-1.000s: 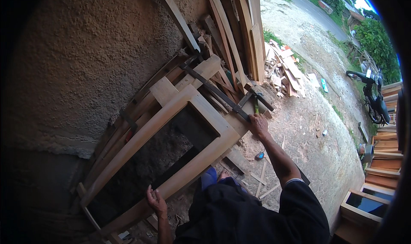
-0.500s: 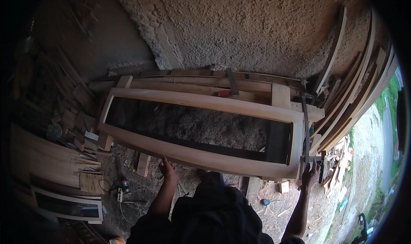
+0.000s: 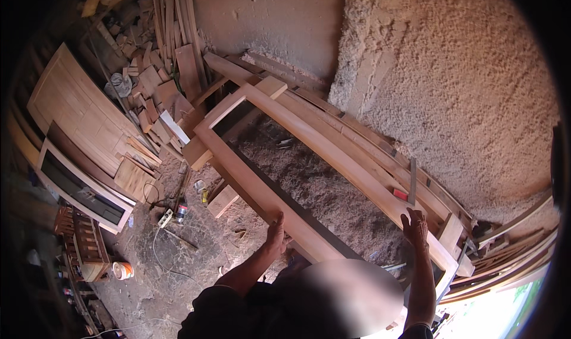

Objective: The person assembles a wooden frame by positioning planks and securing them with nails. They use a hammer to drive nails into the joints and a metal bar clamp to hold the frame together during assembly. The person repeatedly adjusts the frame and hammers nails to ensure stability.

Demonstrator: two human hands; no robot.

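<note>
My frame (image 3: 253, 187) was smooth, matt wood, my sleeve (image 3: 211, 308) matt cloth; the wall (image 3: 446, 71) at two o'clock looked rough, the bucket (image 3: 122, 271) at eight o'clock plastic.

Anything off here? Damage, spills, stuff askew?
No damage or spill shows on the wooden frame, though part of it is blurred out. Wood offcuts lie jumbled in a heap at upper left, and what looks like a power tool lies on the floor near a loose cord: untidy.
</note>
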